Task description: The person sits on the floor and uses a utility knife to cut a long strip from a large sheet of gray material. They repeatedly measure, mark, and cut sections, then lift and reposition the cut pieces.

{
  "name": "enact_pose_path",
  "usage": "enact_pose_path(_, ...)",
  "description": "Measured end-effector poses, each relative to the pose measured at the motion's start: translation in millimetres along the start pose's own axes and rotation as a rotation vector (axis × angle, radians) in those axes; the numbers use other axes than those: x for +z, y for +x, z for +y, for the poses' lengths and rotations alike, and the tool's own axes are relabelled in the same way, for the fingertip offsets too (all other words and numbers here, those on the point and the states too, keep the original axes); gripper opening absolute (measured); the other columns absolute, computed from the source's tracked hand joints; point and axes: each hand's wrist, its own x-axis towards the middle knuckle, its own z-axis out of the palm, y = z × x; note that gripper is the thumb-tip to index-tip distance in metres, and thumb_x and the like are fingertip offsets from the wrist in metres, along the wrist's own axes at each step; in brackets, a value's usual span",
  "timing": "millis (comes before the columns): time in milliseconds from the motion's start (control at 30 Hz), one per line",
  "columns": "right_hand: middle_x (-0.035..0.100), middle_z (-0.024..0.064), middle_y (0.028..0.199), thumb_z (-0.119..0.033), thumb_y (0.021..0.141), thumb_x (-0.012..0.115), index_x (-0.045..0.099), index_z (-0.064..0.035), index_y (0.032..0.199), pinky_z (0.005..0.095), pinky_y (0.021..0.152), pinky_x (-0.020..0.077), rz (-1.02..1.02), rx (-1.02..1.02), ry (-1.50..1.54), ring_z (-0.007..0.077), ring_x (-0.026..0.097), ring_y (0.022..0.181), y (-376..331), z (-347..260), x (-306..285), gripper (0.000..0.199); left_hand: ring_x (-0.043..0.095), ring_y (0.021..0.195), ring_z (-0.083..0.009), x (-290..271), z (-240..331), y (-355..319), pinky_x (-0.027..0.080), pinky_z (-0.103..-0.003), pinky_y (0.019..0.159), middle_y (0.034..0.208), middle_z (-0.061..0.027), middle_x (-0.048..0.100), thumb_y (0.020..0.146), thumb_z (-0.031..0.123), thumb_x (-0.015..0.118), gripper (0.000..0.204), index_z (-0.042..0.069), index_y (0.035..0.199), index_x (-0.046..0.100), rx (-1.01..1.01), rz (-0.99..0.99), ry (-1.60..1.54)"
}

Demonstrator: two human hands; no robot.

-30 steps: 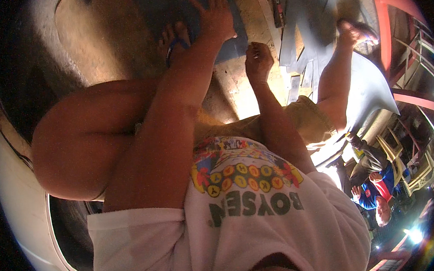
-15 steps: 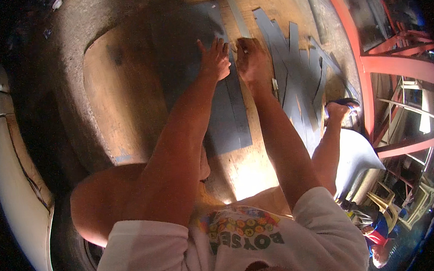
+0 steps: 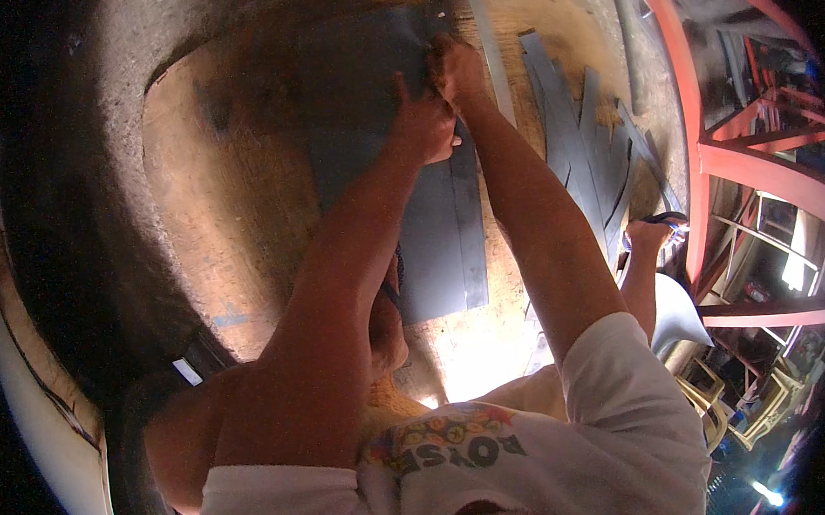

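A dark grey flat sheet (image 3: pixel 431 256) lies on a plywood board (image 3: pixel 241 192), with a narrow strip (image 3: pixel 471 236) along its right side. My left hand (image 3: pixel 426 128) rests on the sheet near that side, palm down, its thumb stretched out and its other fingers partly hidden. Just beyond it, my right hand (image 3: pixel 457 70) is closed above the sheet's right edge, its fingers bent together. Whatever is in those fingers is too dark and small to name. A long, thin, pale grey flat bar (image 3: pixel 488 44) lies to the right of my right hand.
Several cut grey strips (image 3: pixel 584 146) lie heaped on the board's right part. My foot in a slipper (image 3: pixel 649 233) is beside them. A red metal frame (image 3: pixel 693 149) stands at the right, with plastic chairs (image 3: pixel 773 406) behind. A curved pale sheet (image 3: pixel 681 311) lies near my leg.
My right hand has moved away from me and left, over the sheet's edge. My left hand has shifted slightly right and nearer me. The view has also shifted.
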Motion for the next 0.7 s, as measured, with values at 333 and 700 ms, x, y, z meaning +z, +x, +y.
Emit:
enact_pose_path(333, 0.067, 0.0286, 0.104, -0.021, 0.086, 0.063, 0.069, -0.0008, 0.107, 0.0520, 0.084, 0.0541, 0.021, -0.049, -0.149, 0.0477, 0.065, 0.100, 12.3, 17.8, 16.7, 0.030, 0.033, 0.150, -0.0311, 2.3, -4.1, -0.6, 0.017, -0.084, 0.109, 0.163, -0.0139, 0.035, 0.099, 0.054, 0.053, 0.069, 0.007, 0.149, 0.050, 0.070, -0.031, 0.026)
enact_pose_path(700, 0.069, 0.0246, 0.090, -0.013, 0.090, 0.060, 0.068, -0.0004, 0.092, 0.0523, 0.078, 0.0562, 0.159, -0.080, -0.220, 0.0449, 0.069, 0.088, 14.6, -8.4, 11.8, 0.016, 0.019, 0.155, -0.0337, 2.9, 1.2, 3.5, 0.021, -0.082, 0.110, 0.168, -0.0137, 0.022, 0.095, 0.060, 0.057, 0.087, 0.006, 0.159, 0.031, 0.079, -0.042, 0.173)
